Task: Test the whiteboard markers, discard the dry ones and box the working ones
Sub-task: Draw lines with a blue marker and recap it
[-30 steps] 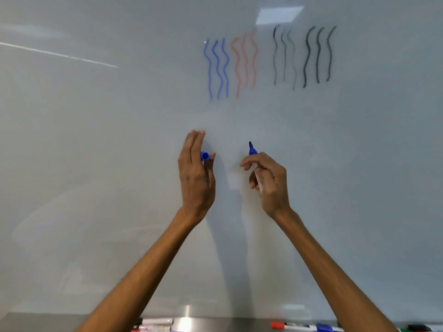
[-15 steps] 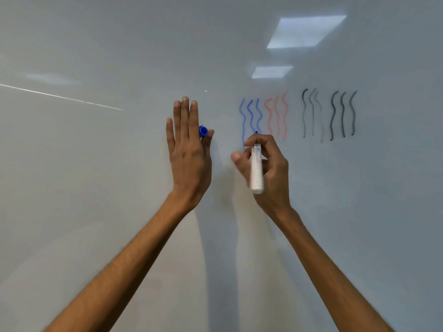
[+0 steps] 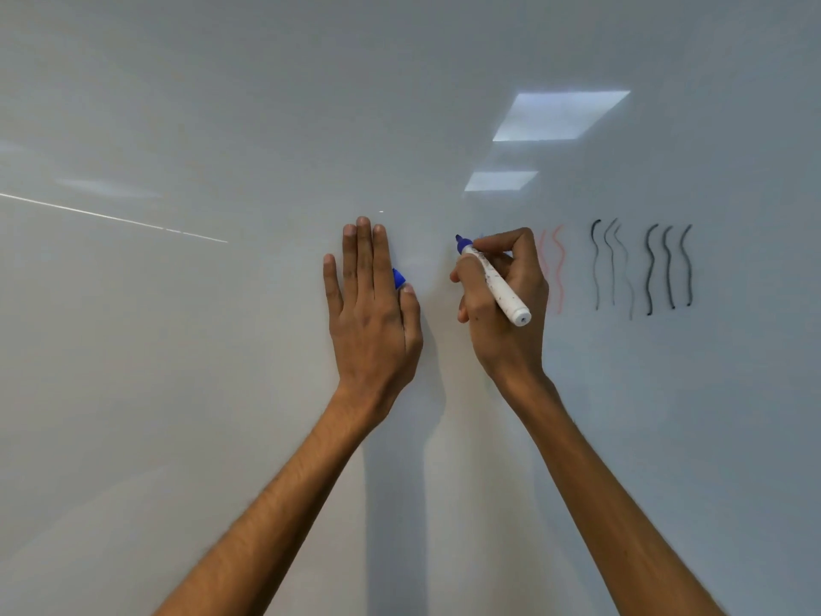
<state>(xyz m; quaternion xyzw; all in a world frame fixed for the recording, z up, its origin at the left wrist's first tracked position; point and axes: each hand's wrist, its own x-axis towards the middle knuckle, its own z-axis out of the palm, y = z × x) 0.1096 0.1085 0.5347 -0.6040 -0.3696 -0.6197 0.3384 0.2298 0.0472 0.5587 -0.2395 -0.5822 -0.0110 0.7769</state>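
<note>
The right hand [image 3: 502, 313] is gripping a white marker [image 3: 500, 289] the way one grips a pen, its fingers [image 3: 511, 246] curling round the front of the barrel. The marker's long axis is running on a slant: the blue tip [image 3: 460, 241] is pointing up and to the left, toward the whiteboard [image 3: 222, 393], while the blunt rear end is sticking out down and to the right, toward the camera. The tip is sitting at the board or just off it; which of the two cannot be told.

The left hand [image 3: 373, 313] is lying flat against the board just to the left. Its fingers [image 3: 364, 251] are stretching straight up, and its thumb is pinning the blue cap [image 3: 398, 277] against the side of the first finger.

The coming stroke is likely turning on the bare strip of board between the two hands. That strip is lying left of and below the tip, so the right hand is the nearer one and is needing only a short pull down. The cap is waiting left of the tip and a little lower, close by for closing the marker.

To the right of the right hand, pale red wavy lines [image 3: 559, 269] are showing, partly hidden by the knuckles, and two groups of black wavy lines [image 3: 613, 264] are standing farther right.

Dark specks are showing along the barrel, but no brand or label is reading clearly.
</note>
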